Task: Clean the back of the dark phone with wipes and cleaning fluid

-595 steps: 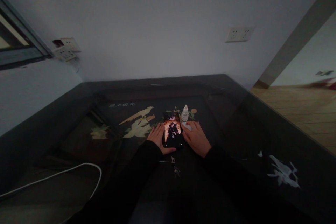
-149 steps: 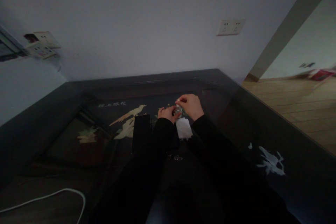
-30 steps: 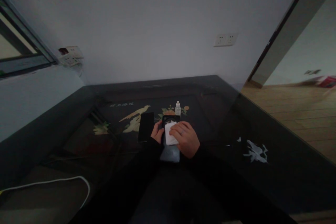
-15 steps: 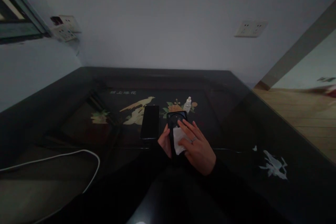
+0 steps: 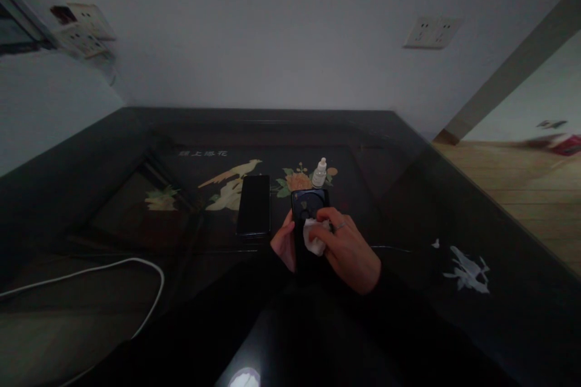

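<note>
My left hand [image 5: 284, 244] is closed around the left side of a dark smartphone [image 5: 310, 198], whose round camera area shows near the top. A crumpled white tissue [image 5: 315, 240] is pinched in my right hand [image 5: 348, 248], which wears a ring, and it rests against the phone's back. The lower part of this phone is dark and hard to make out. To the left, a second black phone [image 5: 254, 205] lies on the dark table. Just beyond the held phone stands a small clear dropper bottle [image 5: 320, 172] with a white cap.
The glossy dark table [image 5: 372, 133] carries bird and flower decorations. Torn white scraps [image 5: 467, 271] lie at the right. A white cable [image 5: 113, 264] loops at the lower left. Wall sockets [image 5: 433, 33] are on the wall behind, and a wooden floor [image 5: 490, 187] lies beyond the right edge.
My right hand's fingers have drawn in from lying flat over the tissue to pinching it into a bunch. More of the held phone's back shows. The view has shifted slightly.
</note>
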### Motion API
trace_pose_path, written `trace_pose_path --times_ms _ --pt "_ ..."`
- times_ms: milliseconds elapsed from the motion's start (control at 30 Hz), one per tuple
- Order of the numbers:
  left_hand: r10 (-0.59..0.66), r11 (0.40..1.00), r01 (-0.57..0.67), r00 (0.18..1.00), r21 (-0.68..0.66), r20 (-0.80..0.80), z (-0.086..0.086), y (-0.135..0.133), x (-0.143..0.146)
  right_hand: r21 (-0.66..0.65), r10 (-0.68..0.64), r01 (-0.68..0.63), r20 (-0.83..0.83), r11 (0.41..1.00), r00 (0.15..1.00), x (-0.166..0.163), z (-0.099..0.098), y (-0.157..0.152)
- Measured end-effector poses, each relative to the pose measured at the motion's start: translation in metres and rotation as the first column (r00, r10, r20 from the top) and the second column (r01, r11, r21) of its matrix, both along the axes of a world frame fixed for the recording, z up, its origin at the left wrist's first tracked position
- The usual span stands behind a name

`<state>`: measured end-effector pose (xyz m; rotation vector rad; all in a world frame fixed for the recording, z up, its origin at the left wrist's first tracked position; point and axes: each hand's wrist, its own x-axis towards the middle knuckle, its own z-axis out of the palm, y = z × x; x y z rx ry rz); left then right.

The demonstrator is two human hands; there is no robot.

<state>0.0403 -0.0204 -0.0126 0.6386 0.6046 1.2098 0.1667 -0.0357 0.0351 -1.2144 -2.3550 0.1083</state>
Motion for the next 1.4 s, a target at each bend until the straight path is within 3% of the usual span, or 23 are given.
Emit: trace_pose_path --times_ms 100,300,467,567,700,800,867,933,1067,1300,1400 --pt "-0.034 0.999 0.036 0.997 -0.029 0.070 -0.002 -0.001 -0.001 0.014 0.001 -0.001 0.029 1.000 1.000 -0.001 0.000 -0.001" --pt "0.020 0.998 -0.033 0.968 -0.048 -0.248 0.000 -0.001 -0.001 0.094 -0.091 0.075 0.180 0.993 0.979 -0.011 -0.007 -0.005" --pt "-0.011 0.991 -0.007 0.990 -0.130 -0.142 0.005 0.001 0.000 0.102 -0.125 0.109 0.170 0.989 0.977 -0.017 -0.012 -0.005" --pt "0.033 0.994 -0.042 0.995 -0.102 -0.089 0.003 0.002 0.001 0.118 -0.126 0.109 0.147 0.987 0.981 -0.016 -0.014 -0.004" --pt "0.033 0.998 -0.038 0.996 -0.046 -0.087 0.001 0.002 0.001 -0.003 -0.117 0.118 -0.115 0.993 0.986 -0.009 -0.009 0.000" --pt "-0.014 0.997 0.008 0.998 -0.080 -0.068 0.002 0.002 -0.001 -0.261 -0.235 0.133 -0.412 0.956 0.880 -0.006 0.000 0.003" --pt "-0.035 0.995 0.033 0.999 -0.094 -0.016 0.002 0.002 -0.002 -0.418 -0.337 0.115 -0.509 0.901 0.792 -0.008 0.005 0.007" --pt "-0.031 0.996 0.037 0.997 -0.085 0.069 0.001 0.002 -0.001 -0.488 -0.378 0.076 -0.558 0.870 0.739 -0.014 0.008 0.011" --pt "-0.048 0.993 0.071 0.972 -0.093 0.229 0.001 0.001 0.000 -0.451 -0.381 0.095 -0.602 0.887 0.702 -0.028 0.005 0.024" --pt "-0.194 0.942 0.297 0.864 -0.159 0.465 -0.009 0.003 -0.004 -0.429 -0.398 0.131 -0.622 0.894 0.675 -0.041 0.002 0.033" --pt "-0.184 0.944 0.292 0.849 -0.151 0.496 -0.010 0.003 -0.004 -0.434 -0.388 0.106 -0.637 0.895 0.666 -0.041 0.006 0.033"
